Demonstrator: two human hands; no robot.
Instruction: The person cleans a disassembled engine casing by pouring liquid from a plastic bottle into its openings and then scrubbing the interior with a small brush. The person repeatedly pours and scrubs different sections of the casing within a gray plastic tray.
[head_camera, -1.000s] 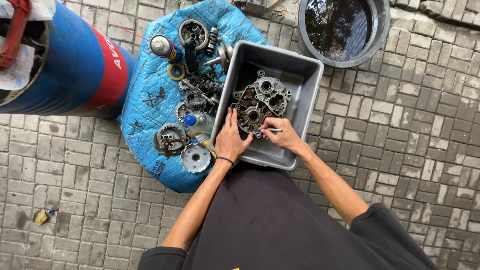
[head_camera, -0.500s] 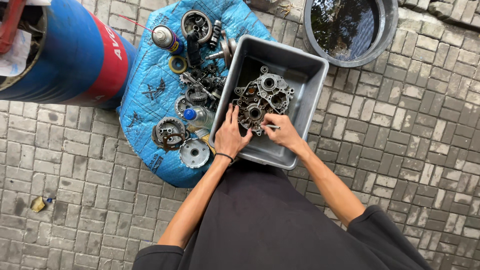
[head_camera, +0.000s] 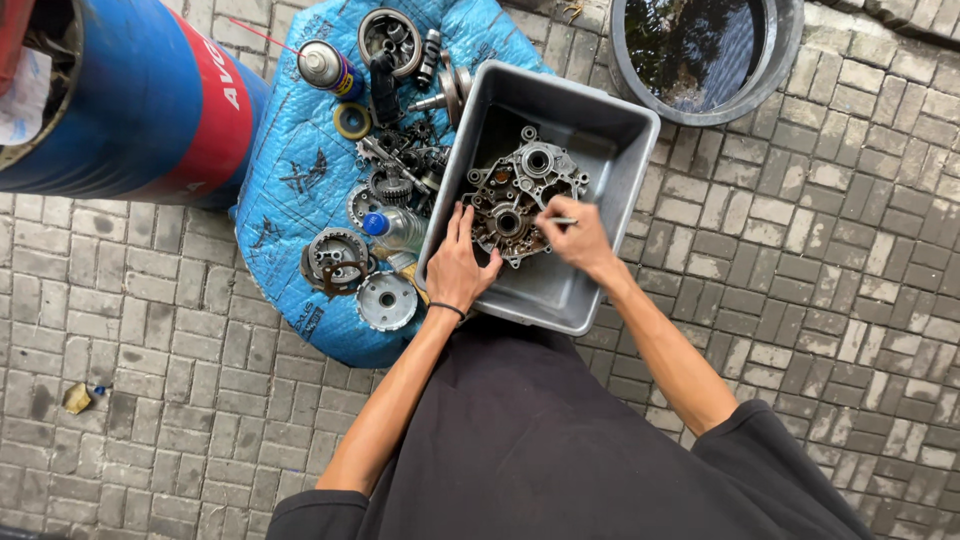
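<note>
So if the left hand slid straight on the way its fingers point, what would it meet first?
The left hand already rests against the engine casing in the grey tub, fingers pointing up-frame. Going on, it would likely ride over the casing, then meet the tub's far wall; depth is unclear.

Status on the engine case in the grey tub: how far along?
Done: stripped gears, round clutch parts and a spray can lie on the blue tarp. In hand: the left hand steadies the grimy metal engine case half in the grey plastic tub; the right hand works it with a thin tool. Left: the case looks dirty.
</note>
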